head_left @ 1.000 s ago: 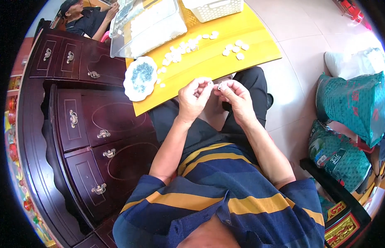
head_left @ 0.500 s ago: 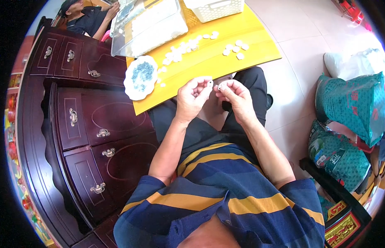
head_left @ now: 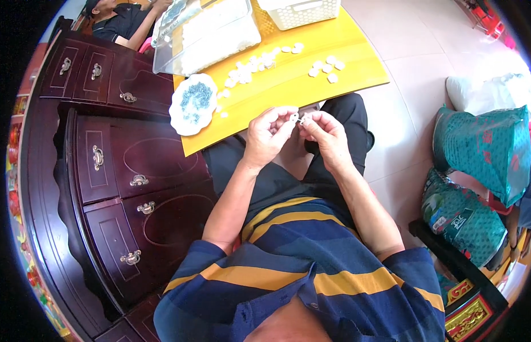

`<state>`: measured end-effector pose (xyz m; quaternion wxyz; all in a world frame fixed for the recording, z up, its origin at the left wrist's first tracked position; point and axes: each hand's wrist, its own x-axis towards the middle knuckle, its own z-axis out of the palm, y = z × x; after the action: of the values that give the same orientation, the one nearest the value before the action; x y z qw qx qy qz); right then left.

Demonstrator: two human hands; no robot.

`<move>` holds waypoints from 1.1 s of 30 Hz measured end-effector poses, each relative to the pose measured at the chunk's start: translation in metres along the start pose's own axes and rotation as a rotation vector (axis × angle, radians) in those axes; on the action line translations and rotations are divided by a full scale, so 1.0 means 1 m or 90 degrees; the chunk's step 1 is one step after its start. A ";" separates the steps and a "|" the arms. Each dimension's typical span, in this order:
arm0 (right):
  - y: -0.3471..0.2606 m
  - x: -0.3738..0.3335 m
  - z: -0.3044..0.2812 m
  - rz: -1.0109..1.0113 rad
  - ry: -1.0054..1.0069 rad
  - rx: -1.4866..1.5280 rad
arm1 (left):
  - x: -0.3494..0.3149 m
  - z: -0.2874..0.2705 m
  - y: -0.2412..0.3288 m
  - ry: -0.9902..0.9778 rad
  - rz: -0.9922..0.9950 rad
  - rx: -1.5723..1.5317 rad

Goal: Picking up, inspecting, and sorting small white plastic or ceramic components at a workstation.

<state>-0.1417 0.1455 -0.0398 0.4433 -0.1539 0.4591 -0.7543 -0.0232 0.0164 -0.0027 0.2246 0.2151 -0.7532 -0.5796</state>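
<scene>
My left hand (head_left: 265, 135) pinches a small white piece with a hole in it (head_left: 294, 117) between thumb and fingers. Close against it, the fingertips of my right hand (head_left: 327, 135) are pinched on something thin and small that I cannot make out. Both hands are held over my lap, just off the near edge of the yellow table (head_left: 288, 85). On the table lie several small white pieces (head_left: 245, 72), with a separate group (head_left: 328, 66) farther right. A white scalloped dish (head_left: 178, 121) at the left holds many tiny blue-grey pieces.
Behind the pieces stand a clear plastic bin (head_left: 220, 34) with white contents and a white perforated basket (head_left: 302, 16). A dark wooden cabinet (head_left: 146, 148) flanks my left. Teal bags (head_left: 476, 148) stand on the floor at right. Another person (head_left: 120, 25) sits at far left.
My hands have come slightly closer together, bringing the white piece up against my right fingertips. The view has shifted a little; the pieces on the table stay as they were.
</scene>
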 end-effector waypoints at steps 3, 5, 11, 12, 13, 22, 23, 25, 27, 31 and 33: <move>0.001 0.001 -0.001 -0.003 0.002 0.002 | 0.001 0.000 -0.001 -0.007 -0.007 -0.009; 0.001 0.001 -0.001 -0.002 0.000 0.004 | 0.001 0.000 -0.003 -0.011 -0.010 -0.023; -0.002 0.000 0.002 0.013 0.007 -0.005 | 0.000 0.001 -0.005 -0.004 -0.035 -0.089; -0.002 0.000 0.002 0.017 0.005 -0.008 | 0.000 0.001 -0.006 -0.001 -0.039 -0.094; -0.002 0.000 0.002 0.017 0.006 -0.008 | -0.001 0.001 -0.007 0.001 -0.042 -0.099; -0.001 0.000 0.000 0.034 0.016 -0.015 | -0.003 0.002 -0.012 0.001 -0.040 -0.116; -0.002 0.000 0.000 0.036 0.014 -0.012 | -0.003 0.002 -0.012 0.001 -0.041 -0.116; -0.004 0.000 0.001 0.038 0.013 -0.010 | -0.003 0.002 -0.011 0.002 -0.041 -0.114; -0.005 0.000 0.001 0.043 0.015 -0.011 | -0.002 0.001 -0.010 0.002 -0.044 -0.116; -0.005 0.000 0.003 0.044 0.022 -0.014 | -0.003 0.001 -0.010 0.007 -0.046 -0.119; -0.006 0.000 0.003 0.058 0.024 0.000 | -0.003 0.002 -0.010 0.005 -0.047 -0.122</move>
<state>-0.1427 0.1454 -0.0332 0.4686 -0.1189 0.4741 -0.7359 -0.0215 0.0173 -0.0126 0.2253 0.2224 -0.6848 -0.6564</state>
